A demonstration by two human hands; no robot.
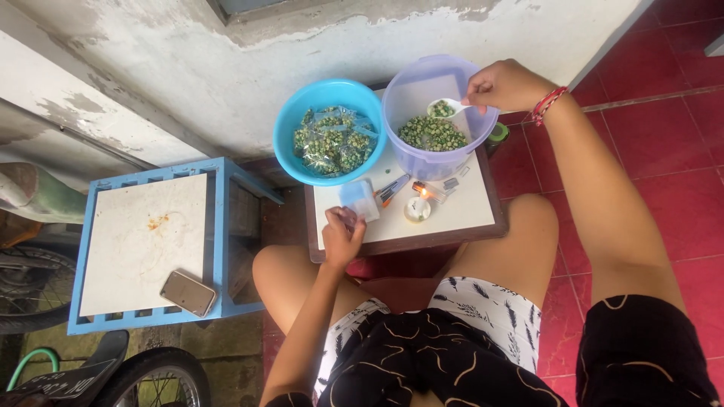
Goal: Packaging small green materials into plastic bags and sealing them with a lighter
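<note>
I see my right hand gripping a white spoon heaped with green peas; left hand pinches a small clear bag over the white tabletop, red floor tiles around.

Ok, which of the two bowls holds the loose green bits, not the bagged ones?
The pale purple bowl on the right, where the right hand dips a white spoon. The blue bowl holds small filled clear bags.

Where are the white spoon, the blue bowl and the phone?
white spoon (443, 108), head view, on its scoop heaped with green bits.
blue bowl (290, 124), head view, on its left rim.
phone (188, 292), head view, on the middle of its back.
</note>
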